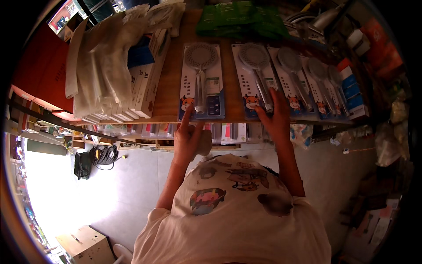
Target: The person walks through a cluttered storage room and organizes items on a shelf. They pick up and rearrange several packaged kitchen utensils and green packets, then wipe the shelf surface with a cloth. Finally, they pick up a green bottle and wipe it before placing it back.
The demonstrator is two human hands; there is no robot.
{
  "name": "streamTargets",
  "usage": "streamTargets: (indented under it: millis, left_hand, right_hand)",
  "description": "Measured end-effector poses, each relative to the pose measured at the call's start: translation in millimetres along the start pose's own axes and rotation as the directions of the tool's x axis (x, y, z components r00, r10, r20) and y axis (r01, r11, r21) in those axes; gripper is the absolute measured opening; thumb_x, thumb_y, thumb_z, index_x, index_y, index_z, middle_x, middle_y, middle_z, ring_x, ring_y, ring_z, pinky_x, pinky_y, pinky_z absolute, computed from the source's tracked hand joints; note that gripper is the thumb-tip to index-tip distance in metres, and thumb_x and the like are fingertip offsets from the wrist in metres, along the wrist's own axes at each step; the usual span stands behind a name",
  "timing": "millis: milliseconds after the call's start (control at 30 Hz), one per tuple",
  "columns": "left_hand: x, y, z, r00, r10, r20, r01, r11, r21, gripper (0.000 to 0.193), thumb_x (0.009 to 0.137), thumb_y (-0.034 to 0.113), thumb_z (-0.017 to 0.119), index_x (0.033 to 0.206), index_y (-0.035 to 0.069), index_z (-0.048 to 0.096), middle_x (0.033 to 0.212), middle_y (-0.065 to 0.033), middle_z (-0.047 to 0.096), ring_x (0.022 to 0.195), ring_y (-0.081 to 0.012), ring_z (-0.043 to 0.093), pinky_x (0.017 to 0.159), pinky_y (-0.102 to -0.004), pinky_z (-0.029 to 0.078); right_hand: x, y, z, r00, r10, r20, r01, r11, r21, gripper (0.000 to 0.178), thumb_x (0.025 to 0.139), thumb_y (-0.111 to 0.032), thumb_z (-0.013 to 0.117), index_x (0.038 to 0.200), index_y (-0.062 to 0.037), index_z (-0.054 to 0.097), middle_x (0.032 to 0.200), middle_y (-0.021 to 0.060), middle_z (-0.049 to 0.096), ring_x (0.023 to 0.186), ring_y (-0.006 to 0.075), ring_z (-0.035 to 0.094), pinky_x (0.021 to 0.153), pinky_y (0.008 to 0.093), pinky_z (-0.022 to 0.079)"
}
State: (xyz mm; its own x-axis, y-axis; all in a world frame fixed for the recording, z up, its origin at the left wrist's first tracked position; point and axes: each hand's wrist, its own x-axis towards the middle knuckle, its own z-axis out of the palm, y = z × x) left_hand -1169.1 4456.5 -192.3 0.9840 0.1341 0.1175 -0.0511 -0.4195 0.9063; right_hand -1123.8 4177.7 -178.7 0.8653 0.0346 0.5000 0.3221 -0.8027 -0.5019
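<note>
Several hand shower heads in blister packs lie in a row on a wooden shelf. My left hand (188, 137) points its index finger at the lower left corner of the leftmost shower head pack (215, 97). Its other fingers curl at a crumpled grey-brown thing (204, 144), perhaps cloth, partly hidden by the hand. My right hand (278, 121) rests with thumb and fingers apart on the lower right part of the second shower head pack (254, 59). Further right, the third shower head pack (290, 64) and others overlap one another.
Long white boxes (147, 88) under plastic bags (103, 61) stand left of the packs. Green packets (241, 20) lie behind them. Blue and white boxes (351, 92) sit at the right end. A lower shelf holds more packaged goods; a coiled black cable (104, 156) is on the floor.
</note>
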Motion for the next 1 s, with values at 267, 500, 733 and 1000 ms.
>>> streamTargets:
  millis: [267, 500, 733, 1000]
  left_hand:
    - [0.9, -6.4, 2.5, 0.996, 0.056, -0.076, -0.041, 0.983, 0.18, 0.058, 0.086, 0.023, 0.064, 0.139, 0.014, 0.044, 0.053, -0.01, 0.056, 0.043, -0.0195, 0.055, 0.047, -0.0334, 0.042]
    - [-1.9, -0.5, 0.9, 0.995, 0.031, -0.095, -0.009, 0.975, 0.223, 0.058, 0.085, 0.023, 0.065, 0.139, 0.014, 0.045, 0.05, -0.0075, 0.053, 0.042, -0.0159, 0.051, 0.047, -0.0321, 0.042]
    - [1.9, 3.6, -6.1, 0.994, -0.057, -0.092, 0.075, 0.976, 0.205, 0.056, 0.083, 0.021, 0.066, 0.136, 0.016, 0.05, 0.051, -0.0051, 0.05, 0.046, -0.0098, 0.043, 0.049, -0.0282, 0.04]
    - [-0.6, -1.5, -1.0, 0.993, 0.013, -0.118, -0.001, 0.995, 0.104, 0.053, 0.083, 0.012, 0.065, 0.135, 0.013, 0.05, 0.053, -0.0042, 0.049, 0.05, -0.0064, 0.037, 0.05, -0.0215, 0.034]
  right_hand:
    - [4.4, -17.2, 11.5, 0.998, -0.055, 0.023, 0.056, 0.997, -0.06, 0.071, 0.08, -0.032, 0.071, 0.134, 0.0, 0.04, 0.131, 0.0229, 0.048, 0.124, 0.0402, 0.043, 0.103, 0.0476, 0.034]
    - [7.9, -33.3, 12.8, 0.997, -0.068, 0.045, 0.073, 0.991, -0.112, 0.071, 0.08, -0.035, 0.07, 0.131, 0.0039, 0.041, 0.13, 0.0229, 0.048, 0.123, 0.0392, 0.044, 0.103, 0.0477, 0.034]
    - [12.8, -32.6, 2.9, 0.991, -0.116, 0.072, 0.122, 0.989, -0.081, 0.071, 0.079, -0.037, 0.071, 0.131, 0.0021, 0.041, 0.13, 0.0216, 0.048, 0.121, 0.0379, 0.045, 0.103, 0.0469, 0.034]
    - [19.6, 53.7, -69.1, 0.963, 0.062, -0.261, -0.121, 0.968, -0.218, 0.059, 0.083, -0.029, 0.069, 0.13, -0.001, 0.047, 0.129, 0.0206, 0.05, 0.12, 0.0368, 0.046, 0.1, 0.0441, 0.038]
